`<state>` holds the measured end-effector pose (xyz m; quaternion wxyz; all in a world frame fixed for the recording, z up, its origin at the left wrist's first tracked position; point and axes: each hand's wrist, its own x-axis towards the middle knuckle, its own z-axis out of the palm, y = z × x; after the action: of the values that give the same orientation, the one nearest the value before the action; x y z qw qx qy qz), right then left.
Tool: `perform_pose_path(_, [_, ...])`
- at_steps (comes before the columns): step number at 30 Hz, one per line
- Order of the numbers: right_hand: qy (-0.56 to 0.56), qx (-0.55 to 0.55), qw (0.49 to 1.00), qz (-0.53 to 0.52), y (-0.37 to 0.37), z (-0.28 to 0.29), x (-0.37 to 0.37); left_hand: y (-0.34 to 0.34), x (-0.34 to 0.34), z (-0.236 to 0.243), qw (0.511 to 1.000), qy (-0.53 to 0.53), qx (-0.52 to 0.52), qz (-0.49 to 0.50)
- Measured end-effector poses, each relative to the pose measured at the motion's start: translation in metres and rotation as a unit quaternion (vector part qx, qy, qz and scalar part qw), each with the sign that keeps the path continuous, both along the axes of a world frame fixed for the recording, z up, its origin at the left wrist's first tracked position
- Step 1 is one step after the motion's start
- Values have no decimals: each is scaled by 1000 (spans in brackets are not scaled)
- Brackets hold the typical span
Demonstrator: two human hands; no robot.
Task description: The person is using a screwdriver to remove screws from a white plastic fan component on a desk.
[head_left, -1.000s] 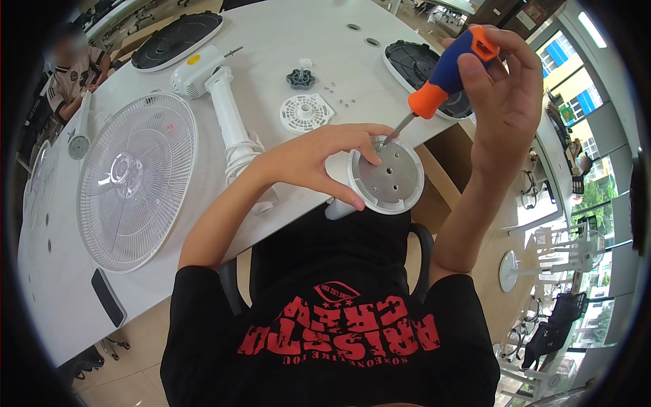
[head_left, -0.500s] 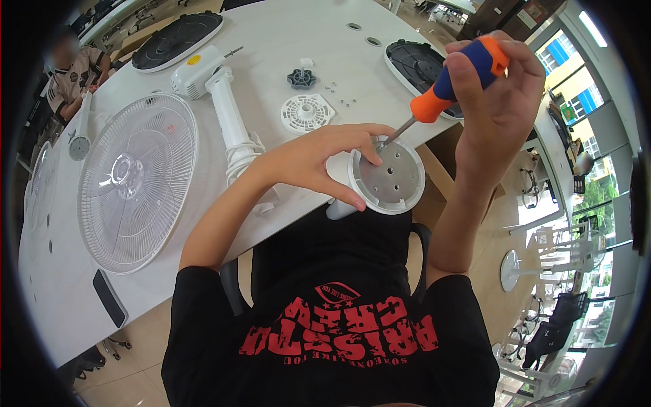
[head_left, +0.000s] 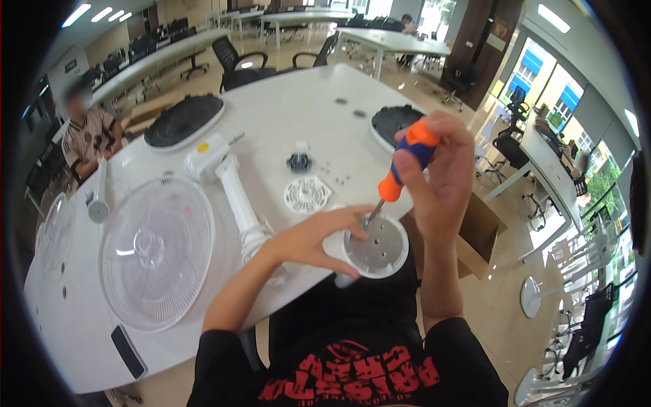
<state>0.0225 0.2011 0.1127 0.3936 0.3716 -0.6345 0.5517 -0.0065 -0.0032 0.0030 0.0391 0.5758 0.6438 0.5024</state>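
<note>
My left hand (head_left: 319,239) is wrapped round a white cylindrical fan part (head_left: 378,256) with a grey metal plate in its end and several holes in the plate. In my right hand (head_left: 444,180) is a screwdriver (head_left: 415,152) with an orange and blue handle, held from above. Its shaft slants down to the plate's rim, close to my left fingertips; whether a screw sits under the tip cannot be made out. On the table beyond lie a round white slotted plastic piece (head_left: 307,195), a dark knob (head_left: 299,161) and several tiny screws (head_left: 339,178).
Left of my arm lie a white fan motor on a stand (head_left: 239,203), a clear fan grille (head_left: 157,254) and a phone (head_left: 129,352). Black round bases (head_left: 183,122) rest farther back. An open cardboard box (head_left: 480,237) stands right of the table. Another person (head_left: 91,132) sits at the far left.
The view has tilted up, so more of the room shows and the table things sit lower. Both hands keep their grips; the screwdriver still reaches the plate's rim.
</note>
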Motion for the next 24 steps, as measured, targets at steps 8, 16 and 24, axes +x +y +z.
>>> perform_pose_path(8, [-43, -8, 998, 32, 8, 9, 16, -4, 10, 13, 1000, 3, -7, 24])
perform_pose_path(16, [24, -70, 997, -7, 13, -16, 17, -2, 10, 6, 1000, -5, -11, 8])
perform_pose_path(24, [-19, -33, 999, -1, 1, -7, 22, -4, 15, 6, 1000, 22, -18, 12])
